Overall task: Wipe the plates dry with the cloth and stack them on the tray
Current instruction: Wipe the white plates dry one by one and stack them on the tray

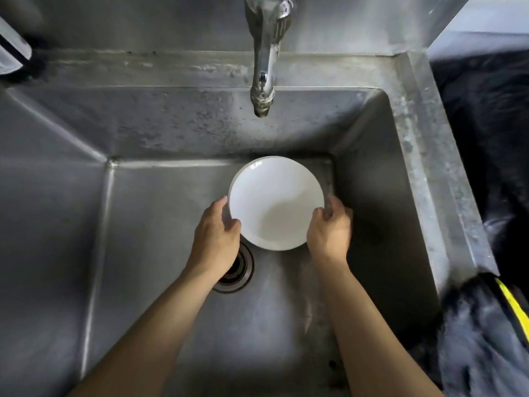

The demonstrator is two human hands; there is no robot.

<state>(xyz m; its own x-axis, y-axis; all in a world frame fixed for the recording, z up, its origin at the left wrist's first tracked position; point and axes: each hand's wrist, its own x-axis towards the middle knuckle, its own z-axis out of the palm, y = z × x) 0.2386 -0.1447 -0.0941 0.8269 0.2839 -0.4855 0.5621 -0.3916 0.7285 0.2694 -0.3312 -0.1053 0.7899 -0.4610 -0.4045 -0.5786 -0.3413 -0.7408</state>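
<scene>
head view looks straight down into a deep, dull stainless steel sink [380, 173], where a round white glossy plate [276, 203] is held over the basin floor, tilted with its hollow facing up. the left hand [216, 233] grips the plate's left edge, thumb curled over the rim and fingers tucked beneath. the right hand [330, 229] grips the right edge the same way, thumb on the rim, fingers curled behind. just below the left wrist sits a dark round metal drain [239, 270]. a chrome tap spout [263, 67] hangs above the back wall of the basin, well apart from the plate
</scene>
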